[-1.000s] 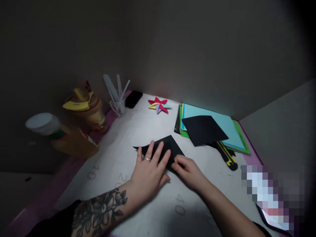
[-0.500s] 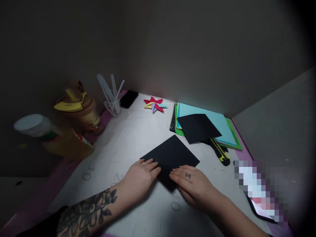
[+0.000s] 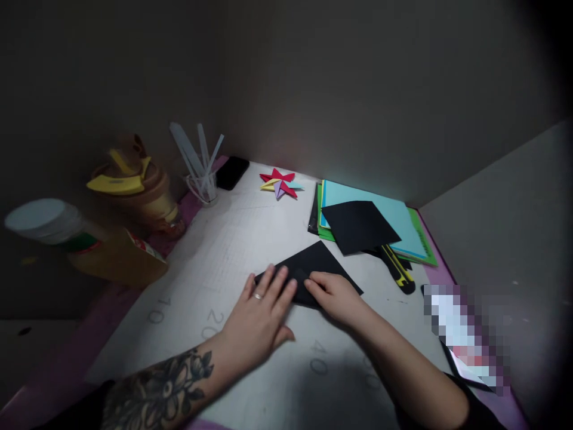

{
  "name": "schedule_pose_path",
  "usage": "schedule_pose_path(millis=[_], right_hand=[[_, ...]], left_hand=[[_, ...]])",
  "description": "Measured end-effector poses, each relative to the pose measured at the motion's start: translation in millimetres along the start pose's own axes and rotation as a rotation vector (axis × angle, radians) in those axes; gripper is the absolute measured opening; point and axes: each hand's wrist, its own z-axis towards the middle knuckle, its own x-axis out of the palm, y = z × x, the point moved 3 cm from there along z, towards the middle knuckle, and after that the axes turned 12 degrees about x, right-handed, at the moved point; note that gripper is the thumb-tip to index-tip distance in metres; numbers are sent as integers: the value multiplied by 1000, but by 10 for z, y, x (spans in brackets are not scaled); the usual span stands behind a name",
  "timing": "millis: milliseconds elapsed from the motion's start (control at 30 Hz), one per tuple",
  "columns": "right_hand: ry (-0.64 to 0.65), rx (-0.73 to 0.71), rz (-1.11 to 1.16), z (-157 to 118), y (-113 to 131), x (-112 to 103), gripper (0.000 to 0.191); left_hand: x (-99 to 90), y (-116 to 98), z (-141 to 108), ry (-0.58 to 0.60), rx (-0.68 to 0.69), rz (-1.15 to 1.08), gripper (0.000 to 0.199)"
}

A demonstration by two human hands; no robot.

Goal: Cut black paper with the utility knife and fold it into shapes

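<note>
Left hand spreads flat on the folded black paper mid-table; right hand, fingers curled, presses its near edge. Cutter lies toward the table's right edge.

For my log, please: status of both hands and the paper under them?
Left hand spread on black paper. Right hand curled, also on it. Knife lies beyond, touching neither hand.

Dark sleeves are covering both arms — black ones. A silvery ring is circling a finger; inked flowers and leaves are decorating the left forearm.
</note>
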Motion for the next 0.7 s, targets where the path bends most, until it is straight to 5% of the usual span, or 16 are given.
schedule_pose_path(millis=[100,533,700], right_hand=[[56,10,53,72,-50,3,37],[49,93,284,278,-249,-68,40],[-70,10,180,256,-233,-116,35]], left_hand=[[99,-96,44,45,152,-8,83],[184,-65,262,47,102,-6,94],[281,-61,263,27,79,-35,92]])
